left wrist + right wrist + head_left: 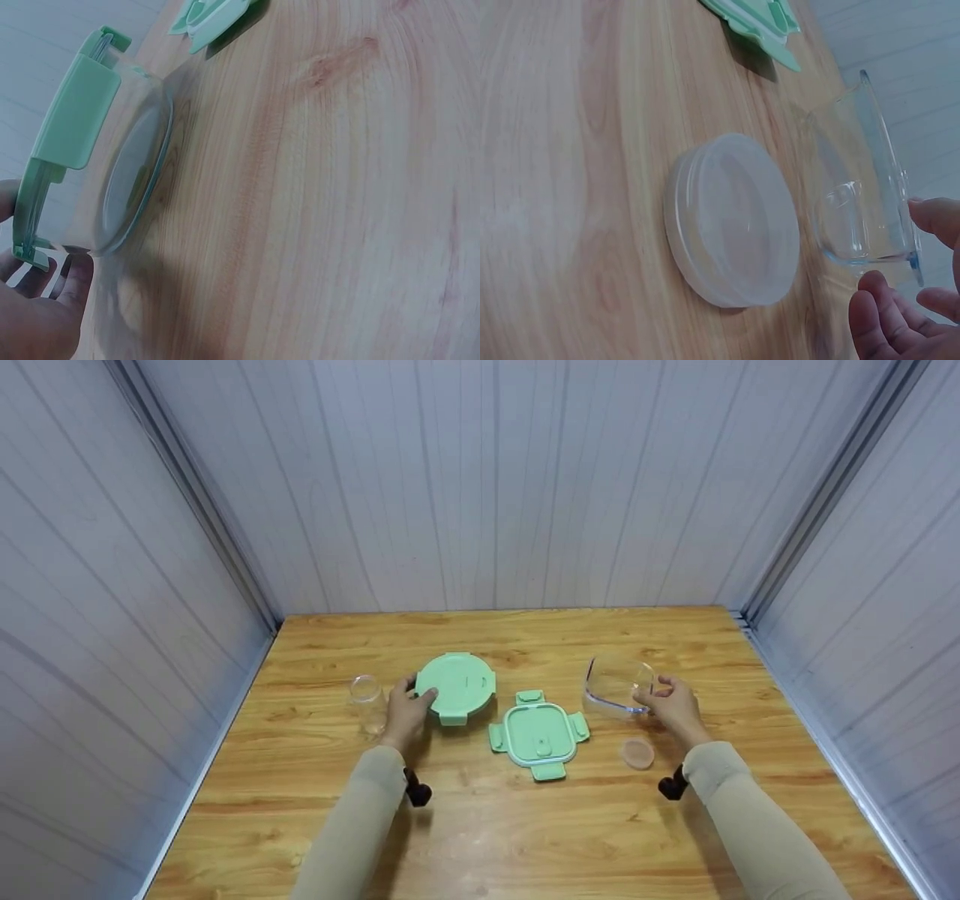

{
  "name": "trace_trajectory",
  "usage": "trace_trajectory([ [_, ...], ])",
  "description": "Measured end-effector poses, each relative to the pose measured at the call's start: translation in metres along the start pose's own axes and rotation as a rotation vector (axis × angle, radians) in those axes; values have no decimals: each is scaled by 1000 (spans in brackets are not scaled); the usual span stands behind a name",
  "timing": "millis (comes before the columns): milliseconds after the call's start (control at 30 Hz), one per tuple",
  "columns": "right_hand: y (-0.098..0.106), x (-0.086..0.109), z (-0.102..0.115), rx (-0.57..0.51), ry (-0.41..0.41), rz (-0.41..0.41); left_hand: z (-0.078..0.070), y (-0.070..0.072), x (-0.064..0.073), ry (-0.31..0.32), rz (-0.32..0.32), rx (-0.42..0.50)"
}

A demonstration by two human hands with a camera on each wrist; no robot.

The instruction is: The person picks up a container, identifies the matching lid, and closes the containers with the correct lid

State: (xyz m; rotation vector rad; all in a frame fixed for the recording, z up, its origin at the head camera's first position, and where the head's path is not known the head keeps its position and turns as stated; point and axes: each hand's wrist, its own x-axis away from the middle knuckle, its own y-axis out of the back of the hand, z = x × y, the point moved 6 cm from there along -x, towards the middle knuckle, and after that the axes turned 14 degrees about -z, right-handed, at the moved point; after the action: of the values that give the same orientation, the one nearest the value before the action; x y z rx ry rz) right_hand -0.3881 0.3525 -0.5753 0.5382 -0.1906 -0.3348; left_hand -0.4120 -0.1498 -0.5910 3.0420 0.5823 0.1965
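My left hand [406,714] grips the left edge of a round glass food container [454,684] with a green clip lid. Its thumb lies on top of the lid, and the other fingers are at the side, as the left wrist view also shows. Over on the right, my right hand [677,711] pinches the rim of a clear, lidless square glass container [855,195], thumb at the rim and fingertips below it. Between the two containers lies a square green lid [540,733] with its four flaps spread out.
A clear glass jar [368,706] stands just left of my left hand. A round translucent lid [739,225] lies on the wooden table [487,840] in front of the square container. White panel walls [480,487] enclose the table at the back and both sides.
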Motion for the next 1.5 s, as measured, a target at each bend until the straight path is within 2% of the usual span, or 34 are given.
trace_trajectory([
  [200, -5, -6, -1, -34, 24, 3, -1, -2, -1, 10, 0, 10],
  [467, -12, -12, -6, -134, -51, -8, -2, -2, 0, -1, 6, -29],
  [600, -12, -16, -8, -128, -60, -29, -3, -2, 0, -7, 2, -33],
  [733, -12, -18, -8, -120, -69, -46, -4, -1, 1, -15, 1, -77],
  [967, -13, -18, -9, -111, -95, -74, -6, -3, 5, 17, 44, -91],
  [1200, -14, -22, -11, -133, -124, -85, -10, 0, 7, -56, 37, -196],
  [1333, -15, -21, -10, -141, -125, -94, -11, 2, 8, -66, 29, -236],
  [1500, -15, -19, -8, -151, -121, -95, -19, 2, 12, -135, 18, -322],
])
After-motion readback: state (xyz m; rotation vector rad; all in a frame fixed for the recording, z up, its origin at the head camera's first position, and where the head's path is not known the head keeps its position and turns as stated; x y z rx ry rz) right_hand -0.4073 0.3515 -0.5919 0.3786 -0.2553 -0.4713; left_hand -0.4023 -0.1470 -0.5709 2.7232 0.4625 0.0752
